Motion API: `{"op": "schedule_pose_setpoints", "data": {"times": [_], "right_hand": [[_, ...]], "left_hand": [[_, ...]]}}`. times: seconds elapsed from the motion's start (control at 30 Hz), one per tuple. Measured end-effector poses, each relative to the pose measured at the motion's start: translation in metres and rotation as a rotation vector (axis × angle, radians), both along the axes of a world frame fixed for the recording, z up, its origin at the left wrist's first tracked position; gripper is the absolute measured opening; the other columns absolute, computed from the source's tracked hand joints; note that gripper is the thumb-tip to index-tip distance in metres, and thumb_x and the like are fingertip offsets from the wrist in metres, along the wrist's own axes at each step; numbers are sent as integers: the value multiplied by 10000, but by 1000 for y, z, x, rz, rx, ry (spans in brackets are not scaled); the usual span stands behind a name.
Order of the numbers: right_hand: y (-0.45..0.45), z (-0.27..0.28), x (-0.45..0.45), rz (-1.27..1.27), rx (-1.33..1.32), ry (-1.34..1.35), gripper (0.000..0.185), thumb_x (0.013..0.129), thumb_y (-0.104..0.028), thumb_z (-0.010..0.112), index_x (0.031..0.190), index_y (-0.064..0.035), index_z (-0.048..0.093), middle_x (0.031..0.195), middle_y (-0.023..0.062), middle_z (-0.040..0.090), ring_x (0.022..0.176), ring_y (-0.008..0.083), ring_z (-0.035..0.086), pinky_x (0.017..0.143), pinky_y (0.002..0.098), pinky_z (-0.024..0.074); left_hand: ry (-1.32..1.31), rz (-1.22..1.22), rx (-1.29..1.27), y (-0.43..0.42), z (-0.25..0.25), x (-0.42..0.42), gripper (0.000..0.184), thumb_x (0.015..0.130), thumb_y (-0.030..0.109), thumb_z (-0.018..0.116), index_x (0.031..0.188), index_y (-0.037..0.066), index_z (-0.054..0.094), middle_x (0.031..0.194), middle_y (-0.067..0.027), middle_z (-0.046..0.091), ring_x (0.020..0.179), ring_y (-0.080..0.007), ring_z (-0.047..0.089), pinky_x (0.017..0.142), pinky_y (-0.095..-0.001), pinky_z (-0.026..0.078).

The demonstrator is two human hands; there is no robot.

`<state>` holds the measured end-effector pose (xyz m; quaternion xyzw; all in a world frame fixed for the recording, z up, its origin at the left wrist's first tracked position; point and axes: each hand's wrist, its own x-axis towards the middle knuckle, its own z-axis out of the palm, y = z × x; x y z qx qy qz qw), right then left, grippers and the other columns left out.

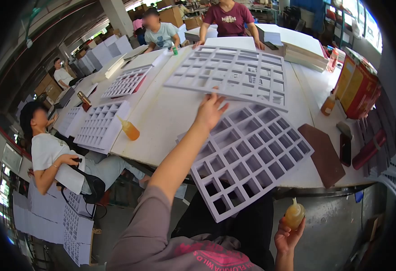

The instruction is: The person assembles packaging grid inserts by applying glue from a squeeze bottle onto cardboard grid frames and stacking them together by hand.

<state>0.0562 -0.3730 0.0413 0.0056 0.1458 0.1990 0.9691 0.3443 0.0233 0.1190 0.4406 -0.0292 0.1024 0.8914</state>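
My left hand [210,112] reaches forward with its fingers apart, the fingertips at the near edge of a flat pale-grey grid frame [234,74]. Whether they touch it or only hover there, I cannot tell. Below it, a deeper grey compartment tray [252,151] lies angled and juts over the table's near edge above my lap. Low at the right, clear of the table, my right hand [288,237] is closed around a squeeze bottle [294,215] of yellowish liquid, its nozzle pointing up.
Another squeeze bottle [130,130] stands left on the white table [162,122]. Grid trays [101,124] lie beyond it. At right are a brown board [322,153], a dark phone [345,149] and a red-yellow box [358,83]. A person [229,20] stands opposite; another [58,149] sits left.
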Motion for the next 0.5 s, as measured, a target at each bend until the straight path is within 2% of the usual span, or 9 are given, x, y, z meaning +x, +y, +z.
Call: {"op": "schedule_pose_setpoints", "data": {"times": [0.07, 0.13, 0.2, 0.23, 0.3, 0.37, 0.5], "right_hand": [[5, 5, 0, -2, -6, 43, 590, 891, -491, 535, 1231, -10, 495, 1021, 231, 589, 626, 127, 507, 519, 193, 433], [4, 1, -3, -16, -57, 15, 608, 881, -512, 538, 1221, -10, 500, 1011, 222, 595, 610, 121, 504, 501, 197, 428], [-5, -11, -7, -50, -104, 55, 659, 858, -573, 530, 1207, -15, 511, 974, 188, 616, 576, 112, 497, 473, 209, 419], [-8, -14, -6, -50, -123, 45, 669, 854, -586, 525, 1204, -16, 513, 962, 177, 621, 573, 111, 497, 472, 212, 419], [-12, -12, -4, -43, -160, 28, 689, 847, -611, 514, 1199, -19, 517, 939, 156, 631, 566, 109, 497, 471, 219, 419], [-13, -5, 8, -19, -186, -15, 713, 838, -647, 491, 1189, -27, 523, 931, 134, 637, 561, 117, 500, 470, 224, 412], [1, 25, 48, 50, -225, -182, 674, 861, -649, 435, 1186, -67, 531, 941, 145, 625, 594, 145, 521, 460, 236, 427]], "left_hand": [[461, -20, -72, -13, -6, 54, 711, 904, 525, 500, 1442, 163, 209, 1425, -173, 334, 1217, -309, 441, 883, -440, 466], [547, 10, 355, -59, 8, 35, 912, 870, 630, 455, 1475, 134, -13, 1482, -199, 204, 1273, -370, 372, 882, -468, 472], [358, -37, 731, -85, -5, 17, 849, 892, 613, 431, 1479, 119, 67, 1488, -210, 201, 1318, -365, 322, 972, -510, 398], [73, 63, 1002, -87, -51, 32, 801, 898, 594, 433, 1468, 116, 133, 1477, -227, 212, 1303, -370, 342, 954, -530, 386], [-207, 132, 1390, -86, -90, 25, 734, 908, 563, 433, 1450, 116, 219, 1465, -246, 224, 1302, -375, 344, 966, -559, 329], [-162, 68, 1644, -89, -57, -25, 690, 914, 539, 428, 1437, 119, 260, 1465, -250, 226, 1332, -377, 304, 1026, -577, 236], [-44, 86, 1809, -68, -54, -49, 667, 927, 534, 402, 1439, 127, 274, 1483, -218, 223, 1377, -350, 227, 1046, -618, 139]]}}
